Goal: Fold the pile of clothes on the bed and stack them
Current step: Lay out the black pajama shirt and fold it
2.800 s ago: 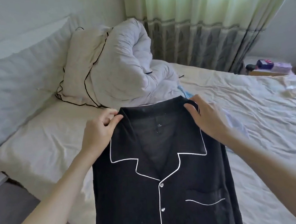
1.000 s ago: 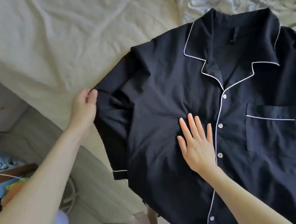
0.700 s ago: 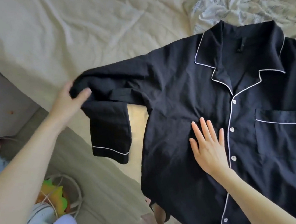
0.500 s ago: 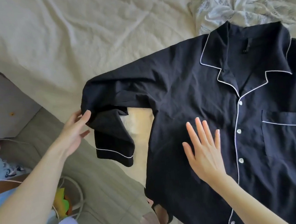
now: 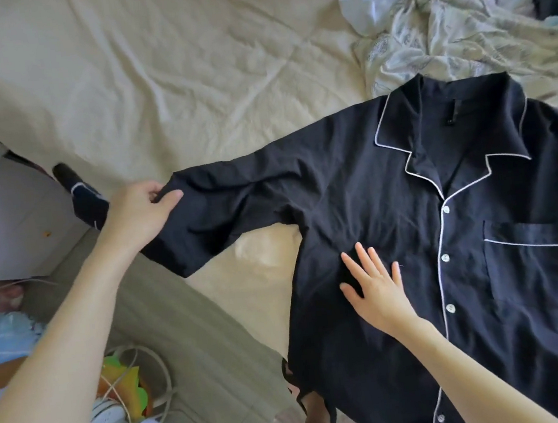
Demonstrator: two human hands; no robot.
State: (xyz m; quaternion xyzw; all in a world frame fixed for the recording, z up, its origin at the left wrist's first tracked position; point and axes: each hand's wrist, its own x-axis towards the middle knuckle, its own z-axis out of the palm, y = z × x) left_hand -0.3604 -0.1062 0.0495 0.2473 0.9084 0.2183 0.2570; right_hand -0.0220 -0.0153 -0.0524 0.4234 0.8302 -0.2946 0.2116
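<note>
At the far left of the frame stands one white cabinet (image 5: 3, 219), and below it, in the lower left corner, a round wire basket (image 5: 140, 377) on the floor holds a green and orange item and some white things too blurred to name. The bed edge (image 5: 232, 305) runs diagonally from the left side toward the bottom centre, with a strip of grey floor (image 5: 189, 358) open beside it.

One left hand (image 5: 140, 215), left of centre, pinches the sleeve (image 5: 229, 213) of the black shirt (image 5: 393, 233) between thumb and curled fingers, the sleeve stretched out sideways. The white-piped cuff (image 5: 80, 197) hangs past the hand over the bed edge.

The cream bed sheet (image 5: 170, 74) fills the upper left and centre, bare and wrinkled, leaving wide room above the sleeve.

One right hand (image 5: 377, 290), at lower centre, lies flat on the shirt front with fingers straight and spread, gripping nothing. The shirt lies face up across the right half, collar toward the top, with four white buttons visible and one chest pocket (image 5: 527, 261). Its lower hem overhangs the bed edge.

In the upper right lies a crumpled pale patterned garment (image 5: 441, 35), touching the collar.
</note>
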